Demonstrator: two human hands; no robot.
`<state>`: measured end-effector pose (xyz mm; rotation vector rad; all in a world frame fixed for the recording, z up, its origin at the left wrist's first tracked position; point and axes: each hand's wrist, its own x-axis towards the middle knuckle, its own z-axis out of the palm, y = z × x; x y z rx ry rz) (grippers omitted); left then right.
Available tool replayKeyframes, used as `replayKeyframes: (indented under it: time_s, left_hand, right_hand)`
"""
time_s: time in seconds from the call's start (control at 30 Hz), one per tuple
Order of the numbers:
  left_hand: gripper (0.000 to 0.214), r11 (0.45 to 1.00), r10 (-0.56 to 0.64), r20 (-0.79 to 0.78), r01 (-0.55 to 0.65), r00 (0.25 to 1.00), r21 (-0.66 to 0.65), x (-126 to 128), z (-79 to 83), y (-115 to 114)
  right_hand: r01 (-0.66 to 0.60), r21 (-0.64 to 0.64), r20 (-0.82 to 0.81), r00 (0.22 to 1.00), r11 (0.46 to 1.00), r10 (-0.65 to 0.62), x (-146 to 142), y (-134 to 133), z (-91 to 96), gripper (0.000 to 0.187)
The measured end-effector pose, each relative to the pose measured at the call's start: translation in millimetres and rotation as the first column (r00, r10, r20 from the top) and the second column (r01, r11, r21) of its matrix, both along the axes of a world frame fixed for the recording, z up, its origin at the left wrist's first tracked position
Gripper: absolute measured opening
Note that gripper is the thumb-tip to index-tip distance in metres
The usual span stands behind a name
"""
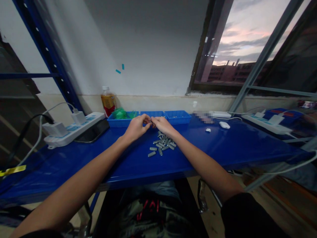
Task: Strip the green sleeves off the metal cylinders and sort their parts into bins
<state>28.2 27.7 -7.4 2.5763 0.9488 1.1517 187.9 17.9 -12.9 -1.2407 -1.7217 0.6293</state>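
My left hand (137, 126) and my right hand (162, 126) meet fingertip to fingertip over the blue table, just in front of the blue trays. Both are closed in a pinch around something small, mostly hidden by the fingers. Below my right hand lies a loose pile of small silver metal cylinders (163, 142), several of them scattered toward me. Behind the hands stands a row of shallow blue trays (177, 121). Green plastic wrapping (120, 113) fills the left one, and tiny parts lie in the right one.
A drink bottle (108, 101) stands behind the trays. On the left are a power strip (95, 117) with chargers and a black phone (90, 133). To the right lie a white earbud case (224, 125), an earbud (208, 130) and another power strip (266, 123) with cables.
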Motion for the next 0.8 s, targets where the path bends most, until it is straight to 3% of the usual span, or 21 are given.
replayKeyframes:
  time_s: [0.07, 0.17, 0.4, 0.6, 0.7, 0.8]
  left_hand:
    - [0.014, 0.998, 0.039, 0.053, -0.041, 0.998, 0.04, -1, 3.3, -2]
    - [0.012, 0.989, 0.083, 0.056, -0.089, 0.995, 0.115, 1, 4.4, -4]
    - [0.015, 0.987, 0.118, 0.02, -0.12, 0.993, 0.105, 3, -1.8, -2]
    - [0.024, 0.999, 0.044, -0.121, -0.046, 0.992, -0.012, 1, -11.4, 6]
    - [0.024, 1.0, 0.004, -0.183, -0.01, 0.983, -0.029, 4, -17.3, 6]
    - [0.032, 0.997, -0.052, -0.248, 0.066, 0.967, 0.051, 9, -21.9, 7]
  right_hand:
    - [-0.073, -0.105, -0.144, 0.988, 0.992, 0.057, -5, -2, 0.8, 0.034]
    - [-0.082, -0.137, -0.283, 0.958, 0.987, 0.04, -6, -6, 4.8, 0.023]
    - [-0.04, -0.131, -0.375, 0.927, 0.991, -0.013, -7, -6, 2.4, 0.01]
    - [0.133, 0.073, -0.321, 0.941, 0.988, -0.103, -3, 7, -3.8, 0.008]
    - [0.24, 0.248, -0.248, 0.952, 0.939, -0.178, 14, 15, 0.6, 0.013]
    - [0.343, 0.379, -0.102, 0.938, 0.859, -0.33, 45, 22, 3.8, 0.019]
